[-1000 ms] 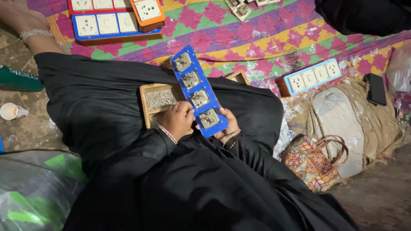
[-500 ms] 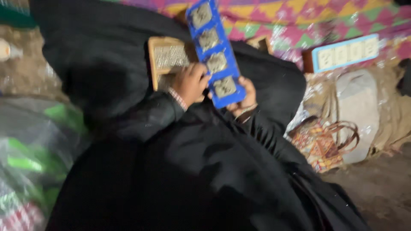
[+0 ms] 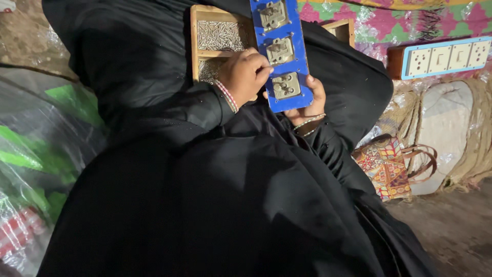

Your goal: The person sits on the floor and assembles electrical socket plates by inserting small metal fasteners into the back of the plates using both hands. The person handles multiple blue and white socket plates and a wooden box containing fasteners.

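Lower frame: black garment [image 3: 215, 205] filling most of the view. Upper centre: right hand [image 3: 306, 100] gripping the bottom end of the blue switch plate [image 3: 281, 51] from beneath, fingers curled round its edge. Left hand [image 3: 246, 74] pinching at the lowest metal switch module [image 3: 286, 85], fingertips closed on something too small to tell. Three modules are sitting in the plate; seemingly mid-assembly. Behind: wooden tray of screws [image 3: 218, 38]. Upper right: finished white-faced switch board [image 3: 446, 55].
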